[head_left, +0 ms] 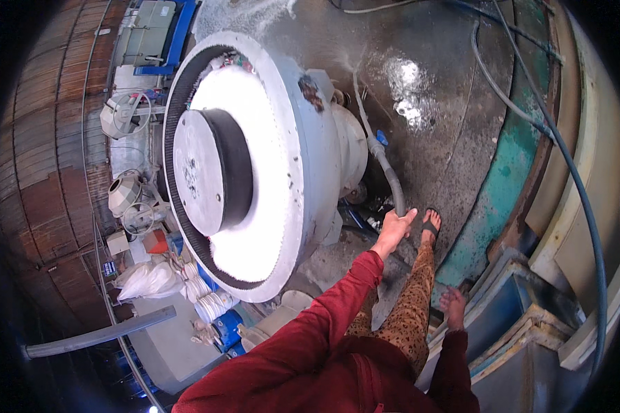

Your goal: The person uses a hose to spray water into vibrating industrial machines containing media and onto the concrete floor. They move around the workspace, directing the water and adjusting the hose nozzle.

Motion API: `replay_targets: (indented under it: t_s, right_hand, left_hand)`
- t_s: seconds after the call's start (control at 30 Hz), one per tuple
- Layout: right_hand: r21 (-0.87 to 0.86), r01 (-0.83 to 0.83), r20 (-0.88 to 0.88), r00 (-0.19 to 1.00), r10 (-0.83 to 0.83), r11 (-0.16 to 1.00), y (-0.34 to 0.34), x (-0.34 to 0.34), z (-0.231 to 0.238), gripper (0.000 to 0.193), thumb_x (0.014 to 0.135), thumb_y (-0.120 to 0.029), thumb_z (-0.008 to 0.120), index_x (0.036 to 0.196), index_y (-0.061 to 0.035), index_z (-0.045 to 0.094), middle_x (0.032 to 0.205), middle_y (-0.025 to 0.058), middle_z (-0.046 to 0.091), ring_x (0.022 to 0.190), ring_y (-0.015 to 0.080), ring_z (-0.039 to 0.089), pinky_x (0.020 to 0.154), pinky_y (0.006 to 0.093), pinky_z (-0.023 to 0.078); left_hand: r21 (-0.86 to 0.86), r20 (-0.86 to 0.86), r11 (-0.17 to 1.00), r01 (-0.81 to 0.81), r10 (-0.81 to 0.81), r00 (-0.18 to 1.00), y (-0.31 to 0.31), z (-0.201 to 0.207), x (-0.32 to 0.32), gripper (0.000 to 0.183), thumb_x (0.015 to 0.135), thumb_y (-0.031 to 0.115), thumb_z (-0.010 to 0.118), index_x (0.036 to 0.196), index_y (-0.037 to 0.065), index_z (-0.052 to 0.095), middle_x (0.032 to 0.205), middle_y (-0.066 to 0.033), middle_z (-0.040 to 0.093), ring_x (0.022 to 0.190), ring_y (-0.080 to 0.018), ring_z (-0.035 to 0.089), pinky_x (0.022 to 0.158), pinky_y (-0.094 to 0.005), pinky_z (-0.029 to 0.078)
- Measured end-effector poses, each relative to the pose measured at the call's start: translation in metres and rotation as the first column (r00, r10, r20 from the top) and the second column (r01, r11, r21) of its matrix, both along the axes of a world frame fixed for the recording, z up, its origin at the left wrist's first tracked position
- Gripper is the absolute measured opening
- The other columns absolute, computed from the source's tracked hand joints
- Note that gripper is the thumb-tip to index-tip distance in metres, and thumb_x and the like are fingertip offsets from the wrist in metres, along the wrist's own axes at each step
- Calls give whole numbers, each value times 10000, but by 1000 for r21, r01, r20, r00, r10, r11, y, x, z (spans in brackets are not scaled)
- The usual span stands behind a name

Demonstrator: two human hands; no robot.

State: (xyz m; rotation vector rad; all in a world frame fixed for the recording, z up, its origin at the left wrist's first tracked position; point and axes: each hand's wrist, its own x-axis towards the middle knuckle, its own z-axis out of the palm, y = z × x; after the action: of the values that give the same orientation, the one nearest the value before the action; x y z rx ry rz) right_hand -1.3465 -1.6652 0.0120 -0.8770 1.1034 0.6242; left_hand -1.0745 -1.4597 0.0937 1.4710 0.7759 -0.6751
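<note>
My left hand (395, 233) is closed around a grey hose (395, 186), stretched out ahead of me. Water sprays from the hose's far end onto the wet floor. To its left stands a large round grey machine (322, 148) with a dark toothed inner rim. White foam (265, 186) fills its ring-shaped trough around a raised flat-topped hub (198, 172). Some coloured bits show at the trough's far edge. My right hand (453, 306) hangs low on the right, holding nothing, its fingers loosely apart, near stacked panels or bins (510, 296).
Wet concrete floor (448, 89) runs ahead, edged on the right by a green strip (492, 189). Loose hoses (582, 179) cross the right side. Mixers with handwheels (127, 113), white sacks (151, 279) and a blue drum (227, 327) stand left. A grey pipe (100, 337) juts nearby.
</note>
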Motion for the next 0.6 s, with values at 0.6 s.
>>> replay_targets:
  t_s: [0.6]
  right_hand:
    - [-320,-487,26,853,521,813,86,-55,-35,285,880,-188,401,1100,-67,535,727,23,546,541,103,507,446,210,410]
  left_hand:
    - [88,-338,958,273,-229,913,206,3,-343,463,776,379,610,626,-43,492,481,-95,511,418,-190,528,462,-320,429]
